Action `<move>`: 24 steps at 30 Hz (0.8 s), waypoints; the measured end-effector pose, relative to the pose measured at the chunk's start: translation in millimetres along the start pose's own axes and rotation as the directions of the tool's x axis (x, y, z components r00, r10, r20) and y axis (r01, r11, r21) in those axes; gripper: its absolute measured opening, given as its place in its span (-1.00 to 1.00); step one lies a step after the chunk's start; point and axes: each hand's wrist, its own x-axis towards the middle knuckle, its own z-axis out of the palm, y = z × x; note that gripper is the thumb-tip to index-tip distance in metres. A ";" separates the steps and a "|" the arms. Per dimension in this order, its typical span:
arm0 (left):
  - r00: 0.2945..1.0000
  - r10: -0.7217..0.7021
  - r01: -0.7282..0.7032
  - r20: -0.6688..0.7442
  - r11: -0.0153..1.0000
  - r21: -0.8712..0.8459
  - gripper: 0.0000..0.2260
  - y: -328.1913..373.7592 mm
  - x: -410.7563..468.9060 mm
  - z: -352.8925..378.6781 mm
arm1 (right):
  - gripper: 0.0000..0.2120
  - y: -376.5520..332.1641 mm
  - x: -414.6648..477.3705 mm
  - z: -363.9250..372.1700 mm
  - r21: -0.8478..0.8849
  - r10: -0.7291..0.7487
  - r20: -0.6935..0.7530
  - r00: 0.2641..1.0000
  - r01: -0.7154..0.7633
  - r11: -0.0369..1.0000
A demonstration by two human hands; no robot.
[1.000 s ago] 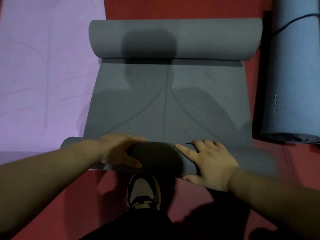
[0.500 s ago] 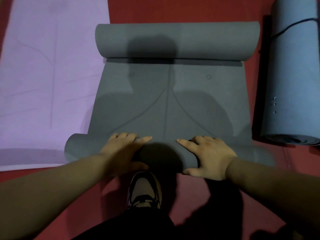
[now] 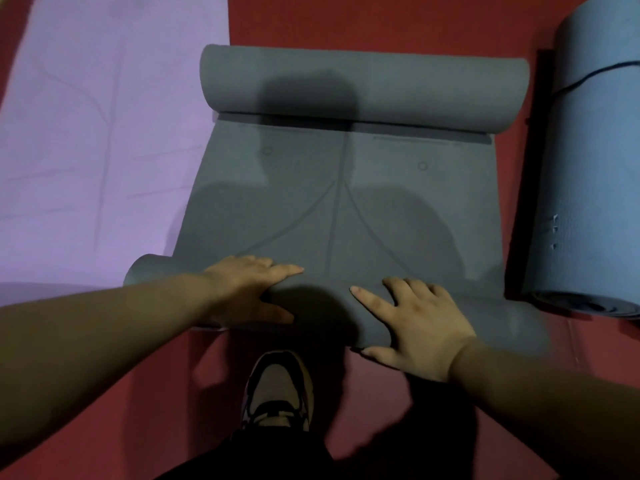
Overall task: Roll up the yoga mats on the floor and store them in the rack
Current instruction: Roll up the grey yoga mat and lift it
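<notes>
A grey yoga mat (image 3: 339, 209) lies on the red floor in front of me, with a roll at each end. The far roll (image 3: 363, 84) rests untouched at the top. Both hands press on the near roll (image 3: 322, 306). My left hand (image 3: 246, 289) lies over the roll's left half, fingers forward and thumb around its near side. My right hand (image 3: 415, 323) is spread flat over the right half, thumb at the near edge. A purple mat (image 3: 104, 150) lies flat on the left, and the grey roll's left end overlaps it. No rack is in view.
A rolled blue mat (image 3: 588, 185) lies lengthwise on the right, close to the grey mat's edge. My shoe (image 3: 277, 389) stands on the red floor (image 3: 381, 22) just behind the near roll. Bare floor shows around my foot and beyond the far roll.
The near roll has turned a little way forward over the flat part. My left hand shifted its grip further over the top, and my right hand moved with the roll.
</notes>
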 end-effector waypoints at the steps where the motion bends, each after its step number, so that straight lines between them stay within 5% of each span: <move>1: 1.000 -0.014 0.014 -0.023 1.000 0.008 -0.14 1.3 -3.0 -0.3 | -0.12 0.9 1.5 -0.5 0.003 -0.005 -0.010 1.000 0.005 1.000; 7: 0.916 -0.068 0.108 -0.396 0.991 0.080 -0.20 21.3 -28.4 38.8 | -0.09 15.4 13.7 -10.5 0.035 -0.017 0.048 0.999 0.016 0.999; 13: 0.932 -0.078 0.127 -0.353 0.985 0.117 -0.20 18.2 -23.6 34.3 | -0.08 17.2 17.4 -9.9 0.047 -0.006 0.060 0.998 0.003 0.999; 18: 0.978 -0.113 0.123 -0.174 0.991 0.048 -0.09 6.7 -8.8 3.1 | -0.06 18.1 20.0 -20.4 0.041 0.008 0.037 0.999 -0.010 0.999; 24: 0.986 -0.100 0.110 -0.130 0.992 0.067 -0.20 4.0 -2.6 -1.7 | -0.06 12.0 19.1 -10.5 -0.006 0.033 -0.019 0.999 -0.033 0.999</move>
